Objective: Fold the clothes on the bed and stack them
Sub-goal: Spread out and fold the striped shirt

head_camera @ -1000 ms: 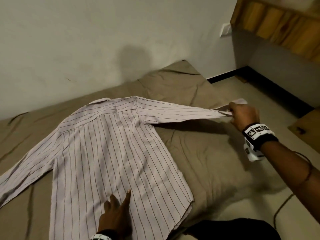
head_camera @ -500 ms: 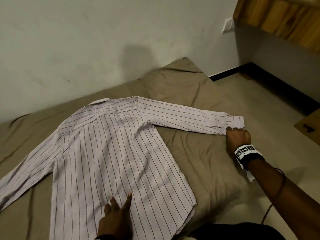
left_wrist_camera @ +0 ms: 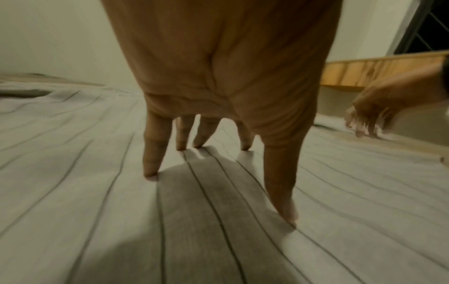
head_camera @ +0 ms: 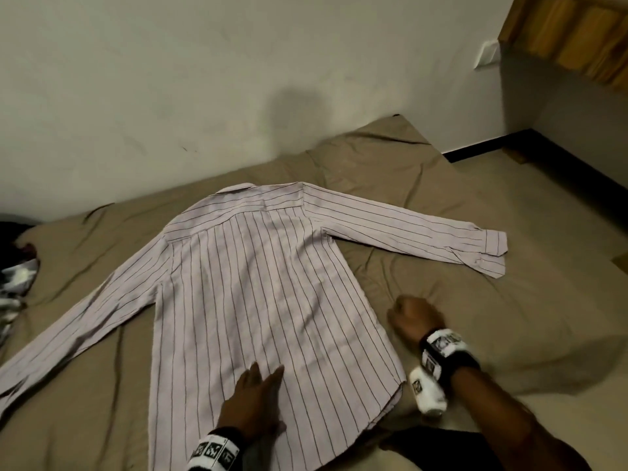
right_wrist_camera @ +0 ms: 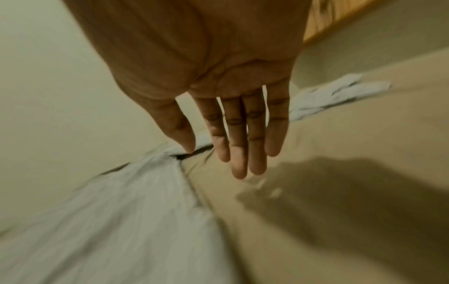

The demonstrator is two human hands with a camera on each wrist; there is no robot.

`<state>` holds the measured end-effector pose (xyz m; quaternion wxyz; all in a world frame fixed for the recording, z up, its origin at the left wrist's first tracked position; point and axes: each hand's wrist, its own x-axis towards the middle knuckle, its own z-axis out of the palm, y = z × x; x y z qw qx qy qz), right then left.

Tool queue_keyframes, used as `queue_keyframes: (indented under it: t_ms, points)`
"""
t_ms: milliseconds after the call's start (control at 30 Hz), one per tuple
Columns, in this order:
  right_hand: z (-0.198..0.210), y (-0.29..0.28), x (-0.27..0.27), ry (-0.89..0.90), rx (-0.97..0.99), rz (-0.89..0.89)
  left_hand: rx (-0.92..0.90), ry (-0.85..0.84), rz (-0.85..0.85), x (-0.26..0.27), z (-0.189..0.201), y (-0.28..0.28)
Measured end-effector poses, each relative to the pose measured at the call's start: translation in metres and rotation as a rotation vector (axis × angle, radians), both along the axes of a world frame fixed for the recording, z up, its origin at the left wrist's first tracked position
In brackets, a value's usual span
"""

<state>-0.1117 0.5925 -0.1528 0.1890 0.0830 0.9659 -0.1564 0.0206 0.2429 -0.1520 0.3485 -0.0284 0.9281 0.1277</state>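
Note:
A pale pink shirt with dark stripes (head_camera: 258,294) lies face down on the bed, both sleeves spread out. Its right sleeve (head_camera: 407,229) reaches to a cuff (head_camera: 489,249) at the right. My left hand (head_camera: 253,402) presses flat on the shirt's lower back; in the left wrist view its fingertips (left_wrist_camera: 150,171) touch the striped cloth (left_wrist_camera: 97,211). My right hand (head_camera: 413,317) hovers over the sheet just right of the shirt's side seam. Straight fingers (right_wrist_camera: 239,146) holding nothing show in the right wrist view, with the shirt's edge (right_wrist_camera: 136,201) to their left.
The tan sheet (head_camera: 509,317) covers the bed, which meets a white wall (head_camera: 170,79) at the back. A dark and white heap of clothes (head_camera: 15,277) lies at the far left. Wooden furniture (head_camera: 577,35) stands at the upper right. A dark garment (head_camera: 475,450) lies at the bottom.
My right hand has let go of the sleeve cuff, which now lies flat, and has drawn back left and toward me beside the shirt's body. The left hand has stayed pressed on the shirt.

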Motion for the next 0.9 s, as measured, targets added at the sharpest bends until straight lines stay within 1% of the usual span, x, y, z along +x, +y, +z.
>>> queue_keyframes:
  t_ms: [33, 100, 167, 200, 233, 267, 300, 333, 367, 433, 500, 567, 633, 733, 800, 900]
  points:
    - [-0.008, -0.017, 0.020, -0.058, -0.029, -0.015, 0.057, 0.051, 0.085, 0.009, 0.003, -0.012]
    - [-0.027, -0.036, 0.058, -0.156, -0.037, -0.037, 0.093, 0.226, 0.352, 0.036, 0.002, -0.048]
    - [-0.036, -0.038, 0.085, -0.163, -0.053, -0.110, 0.007, 0.350, 0.648, 0.063, -0.003, -0.086]
    - [-0.036, -0.035, 0.093, -0.143, -0.085, -0.173, -0.064, 0.354, 0.776, 0.075, -0.010, -0.104]
    - [-0.035, -0.033, 0.100, -0.107, -0.115, -0.238, -0.140, 0.291, 0.865, 0.089, -0.015, -0.120]
    - [-0.034, -0.029, 0.102, -0.064, -0.125, -0.281, -0.210, 0.211, 0.916, 0.099, -0.019, -0.132]
    - [-0.035, -0.026, 0.103, -0.019, -0.134, -0.297, -0.250, 0.145, 0.940, 0.106, -0.020, -0.139]
    - [-0.032, -0.027, 0.105, 0.002, -0.125, -0.284, -0.241, 0.124, 0.982, 0.115, -0.022, -0.146]
    - [-0.028, -0.027, 0.104, 0.013, -0.114, -0.267, -0.160, 0.096, 1.024, 0.118, -0.025, -0.149]
    - [-0.027, -0.027, 0.104, 0.019, -0.181, -0.312, -0.031, 0.139, 1.029, 0.124, -0.029, -0.155]
    - [-0.025, -0.019, 0.104, 0.047, -0.297, -0.416, 0.054, 0.158, 1.023, 0.125, -0.027, -0.158]
    - [-0.018, -0.014, 0.108, 0.096, -0.417, -0.531, 0.127, 0.255, 1.044, 0.127, -0.023, -0.162]
    - [-0.017, -0.008, 0.111, 0.124, -0.495, -0.630, 0.177, 0.335, 1.055, 0.131, -0.023, -0.168]
    - [-0.018, -0.013, 0.123, 0.042, -0.506, -0.732, 0.264, 0.273, 1.099, 0.142, -0.029, -0.173]
    - [-0.019, -0.017, 0.125, 0.015, -0.515, -0.758, 0.309, 0.210, 1.125, 0.144, -0.029, -0.172]
    - [-0.024, -0.018, 0.120, 0.113, -0.503, -0.741, 0.347, 0.198, 1.139, 0.145, -0.034, -0.174]
